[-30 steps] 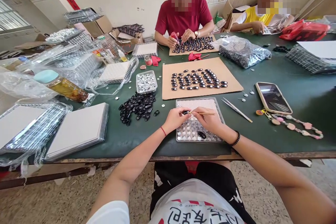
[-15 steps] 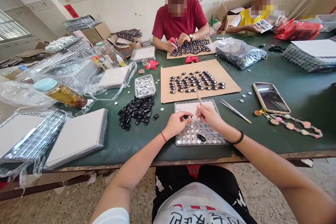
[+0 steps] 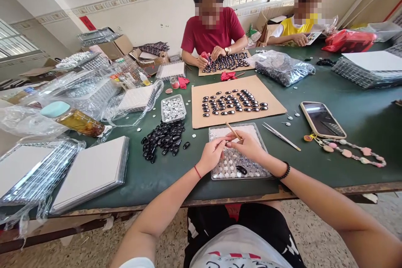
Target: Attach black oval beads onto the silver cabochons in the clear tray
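Note:
My left hand [image 3: 212,155] pinches a small black piece over the clear plastic tray [image 3: 265,171] of round silver caps. My right hand [image 3: 248,145] grips a thin wooden stick [image 3: 233,130], its tip meeting the left fingertips. One loose black piece [image 3: 241,170] lies on the tray near my wrists. A pile of black pieces [image 3: 163,137] sits to the left of the tray. Beyond the tray, a cardboard sheet [image 3: 270,92] carries rows of finished black pieces.
A small box of silver caps [image 3: 173,108], metal tweezers [image 3: 282,136], a phone [image 3: 322,119] with a bead strap and stacked wrapped trays [image 3: 91,167] lie on the green table [image 3: 351,104]. A person in red [image 3: 213,29] and another in yellow [image 3: 298,25] work at the far side.
My right hand turned the stick from lying flat to upright and then tilted, keeping its tip at the piece in my left fingers. The view drifted down slightly.

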